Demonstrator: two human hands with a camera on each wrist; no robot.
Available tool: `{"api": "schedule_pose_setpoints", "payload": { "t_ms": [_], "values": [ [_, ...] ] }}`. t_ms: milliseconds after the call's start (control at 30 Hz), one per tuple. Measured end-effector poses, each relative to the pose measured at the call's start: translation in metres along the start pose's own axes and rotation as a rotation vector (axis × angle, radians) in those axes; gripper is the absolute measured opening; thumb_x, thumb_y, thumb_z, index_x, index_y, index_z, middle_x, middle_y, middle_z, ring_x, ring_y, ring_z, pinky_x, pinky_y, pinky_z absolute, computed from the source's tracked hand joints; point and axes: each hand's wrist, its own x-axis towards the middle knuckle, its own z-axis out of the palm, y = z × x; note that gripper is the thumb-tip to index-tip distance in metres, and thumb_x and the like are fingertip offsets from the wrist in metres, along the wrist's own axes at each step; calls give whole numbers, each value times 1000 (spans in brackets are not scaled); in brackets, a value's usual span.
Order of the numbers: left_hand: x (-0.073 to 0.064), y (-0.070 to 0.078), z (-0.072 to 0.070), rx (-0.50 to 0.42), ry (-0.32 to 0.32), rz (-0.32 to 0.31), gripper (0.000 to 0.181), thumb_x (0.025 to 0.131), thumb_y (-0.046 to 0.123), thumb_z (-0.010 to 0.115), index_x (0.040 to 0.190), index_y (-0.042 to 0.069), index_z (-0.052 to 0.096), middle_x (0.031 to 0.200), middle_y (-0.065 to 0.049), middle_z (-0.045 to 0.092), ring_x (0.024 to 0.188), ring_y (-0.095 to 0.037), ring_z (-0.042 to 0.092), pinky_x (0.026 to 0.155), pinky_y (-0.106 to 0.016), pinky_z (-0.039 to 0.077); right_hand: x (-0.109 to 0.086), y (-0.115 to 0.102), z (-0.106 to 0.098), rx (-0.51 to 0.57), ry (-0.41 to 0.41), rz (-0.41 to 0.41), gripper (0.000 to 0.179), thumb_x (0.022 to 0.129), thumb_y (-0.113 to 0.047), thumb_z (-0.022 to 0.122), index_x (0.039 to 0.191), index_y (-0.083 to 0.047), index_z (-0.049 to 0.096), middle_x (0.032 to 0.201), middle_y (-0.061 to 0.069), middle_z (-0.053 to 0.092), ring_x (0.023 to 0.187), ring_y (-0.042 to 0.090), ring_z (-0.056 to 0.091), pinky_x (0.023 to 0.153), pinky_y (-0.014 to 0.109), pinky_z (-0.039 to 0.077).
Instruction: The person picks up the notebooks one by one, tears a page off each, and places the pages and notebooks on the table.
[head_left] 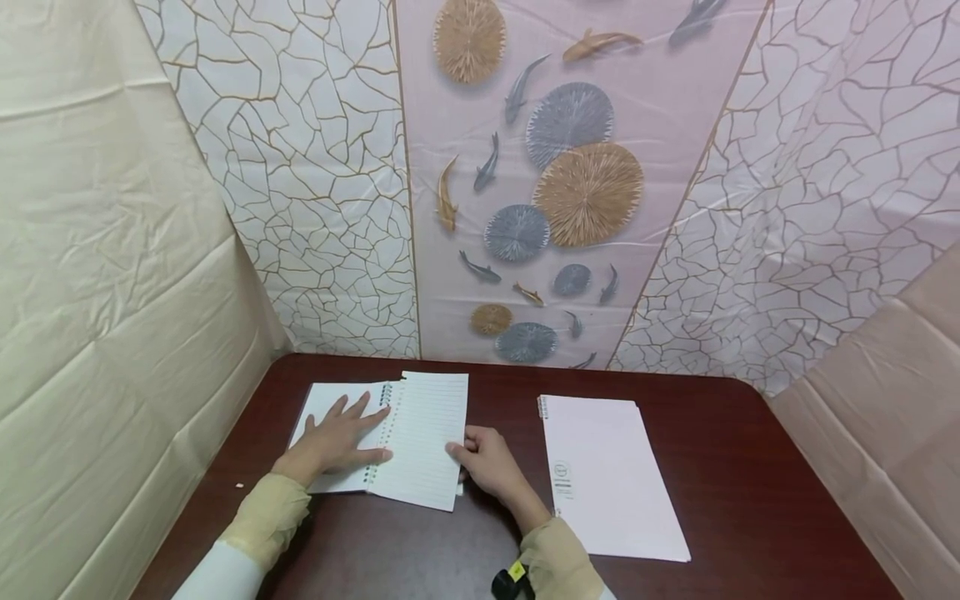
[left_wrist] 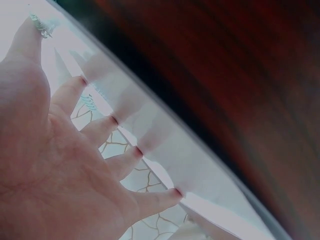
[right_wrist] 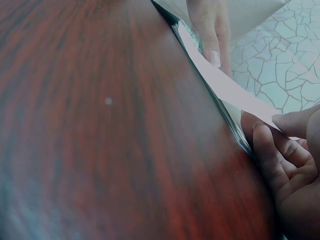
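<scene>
A spiral-bound notebook (head_left: pixel 326 402) lies spread out on the left half of the table, its coil running between the two sides. My left hand (head_left: pixel 337 440) rests on the left side with fingers splayed, thumb and index finger reaching the coil. In the left wrist view its fingertips (left_wrist: pixel 136 154) press on the white paper. At the right edge, my right hand (head_left: pixel 491 461) pinches a lined page (head_left: pixel 429 425) between thumb and fingers. That page is raised and slightly bent over the sheets below, as the right wrist view shows.
Right of my right hand, a second spiral notebook (head_left: pixel 611 483) lies with a plain white face up and small print near its coil. The dark red-brown table (head_left: pixel 720 467) backs onto a patterned cloth (head_left: pixel 517 292). A tiny white scrap (head_left: pixel 239 485) lies near the left edge.
</scene>
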Motion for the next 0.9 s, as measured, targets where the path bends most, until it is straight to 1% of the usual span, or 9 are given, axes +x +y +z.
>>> {"api": "schedule_pose_setpoints", "payload": {
  "t_ms": [233,500,733,900],
  "values": [
    [0,-1,1,4,3,-1,96,89,84,56,165,27,41,175,-17,19,157,-55,12,109,-90,11,0,0,0,-3,0,2,24,106,-17,66,120,2,73,86,5,79,58,16,68,57,29,57],
    [1,-2,2,-3,-4,1,97,89,85,55,165,27,40,176,-17,18,157,-55,12,108,-91,10,-1,-1,1,-19,8,-5,22,106,-16,66,118,1,73,84,5,79,58,18,68,57,29,57],
    [0,0,1,-7,-12,-2,97,89,85,55,165,26,40,176,-17,18,157,-55,12,108,-91,10,-2,-2,2,3,12,-4,24,106,-16,67,119,3,73,86,7,79,60,23,70,57,31,58],
    [-1,1,-2,-7,-11,0,97,89,85,55,165,26,41,175,-17,18,157,-56,11,108,-91,10,-2,-3,1,19,15,-4,23,106,-16,67,119,2,73,85,7,79,59,22,69,57,31,58]
  ]
}}
